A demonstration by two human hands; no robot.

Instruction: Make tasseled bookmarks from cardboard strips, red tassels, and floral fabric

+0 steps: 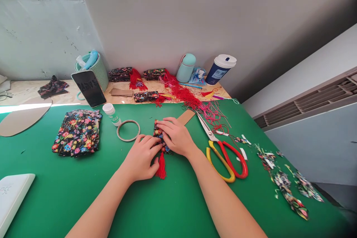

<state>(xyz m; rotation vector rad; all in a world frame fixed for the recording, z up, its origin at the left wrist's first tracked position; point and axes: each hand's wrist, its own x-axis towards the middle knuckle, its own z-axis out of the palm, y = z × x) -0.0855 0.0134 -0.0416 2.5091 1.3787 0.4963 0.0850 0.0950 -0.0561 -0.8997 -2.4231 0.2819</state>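
A small black floral fabric piece (157,132) with a red tassel (161,166) lies on the green mat (167,208) in front of me. My left hand (142,158) presses its lower left side, thumb beside the tassel. My right hand (176,135) lies flat over its right side, fingers pointing left. Most of the piece is hidden under both hands.
Red-and-yellow scissors (223,152) lie right of my hands, a metal ring (128,130) and glue bottle (112,114) to the left, a stack of floral fabric (76,132) further left. Fabric scraps (287,186) litter the right. A phone (88,88), basket (99,68), red cords (189,98) and cups (220,68) stand behind.
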